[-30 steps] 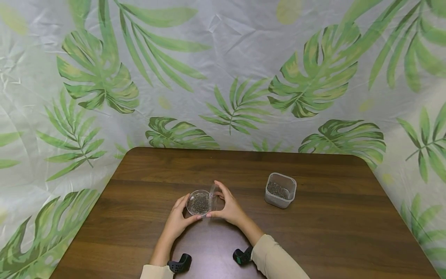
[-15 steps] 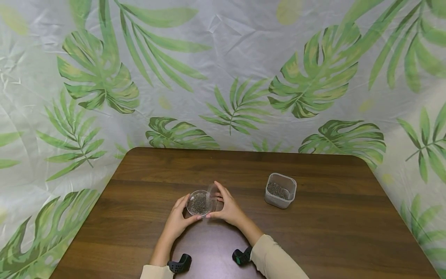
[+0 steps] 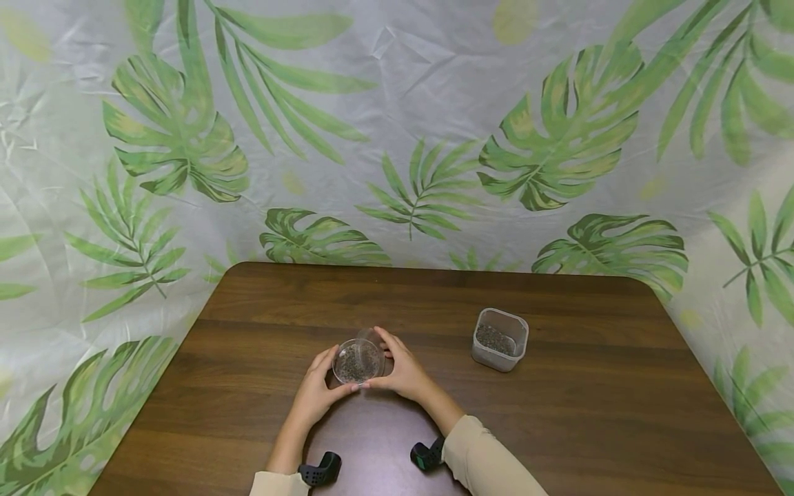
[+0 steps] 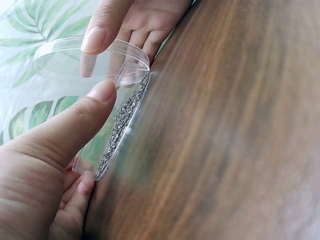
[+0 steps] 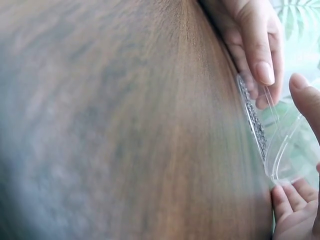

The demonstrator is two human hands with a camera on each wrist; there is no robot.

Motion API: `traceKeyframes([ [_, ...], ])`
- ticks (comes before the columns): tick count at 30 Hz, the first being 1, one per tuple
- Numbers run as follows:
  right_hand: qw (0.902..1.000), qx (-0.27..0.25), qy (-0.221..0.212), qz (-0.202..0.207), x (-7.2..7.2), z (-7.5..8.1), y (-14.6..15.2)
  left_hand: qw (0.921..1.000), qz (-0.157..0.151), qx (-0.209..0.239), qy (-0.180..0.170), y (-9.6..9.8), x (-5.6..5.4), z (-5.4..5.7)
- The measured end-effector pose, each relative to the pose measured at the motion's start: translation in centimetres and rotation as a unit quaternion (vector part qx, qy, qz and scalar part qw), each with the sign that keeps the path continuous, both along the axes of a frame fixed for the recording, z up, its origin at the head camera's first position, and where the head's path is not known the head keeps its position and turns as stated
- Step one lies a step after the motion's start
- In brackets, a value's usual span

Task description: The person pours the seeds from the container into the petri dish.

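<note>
A clear petri dish (image 3: 347, 365) with a layer of dark grey granules sits on the wooden table. My left hand (image 3: 315, 391) grips its left side, thumb at the near rim and fingers round the far side. The right hand (image 3: 402, 372) holds a clear round lid (image 3: 370, 346) tilted over the dish's right part, pinched between thumb and fingers. In the left wrist view the lid (image 4: 55, 48) slants above the granules (image 4: 120, 122), its low edge right at the dish's far rim. The right wrist view shows the lid (image 5: 285, 155) leaning at the dish's near end.
A square translucent plastic tub (image 3: 499, 339), part filled with similar dark granules, stands to the right on the brown wooden table (image 3: 589, 386). Behind the table hangs a leaf-patterned cloth (image 3: 434, 103). Each wrist wears a black camera band (image 3: 320, 468).
My right hand has moved slightly left and tipped the lid from nearly upright to lower over the dish. The left hand and the tub have stayed in place.
</note>
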State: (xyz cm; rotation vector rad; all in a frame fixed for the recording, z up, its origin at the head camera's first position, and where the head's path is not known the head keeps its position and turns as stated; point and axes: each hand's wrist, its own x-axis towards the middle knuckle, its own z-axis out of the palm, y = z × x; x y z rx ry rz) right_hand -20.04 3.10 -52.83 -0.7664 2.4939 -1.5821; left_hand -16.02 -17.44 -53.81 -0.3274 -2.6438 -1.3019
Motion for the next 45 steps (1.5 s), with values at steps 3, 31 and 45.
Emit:
traceKeyframes([
  [3,0.9999,0.006,-0.011,-0.005,-0.02,-0.07,-0.03,1.0,0.001,0.002,0.001,0.02,0.0,-0.02],
  [31,0.9996,-0.008,-0.016,0.023,-0.43,-0.04,-0.28,1.0,0.0,-0.001,-0.005,0.01,0.0,0.14],
  [45,0.9991,-0.021,-0.008,0.035,-0.48,-0.26,-0.27,0.9998,0.0,0.013,-0.012,0.04,0.02,0.21],
])
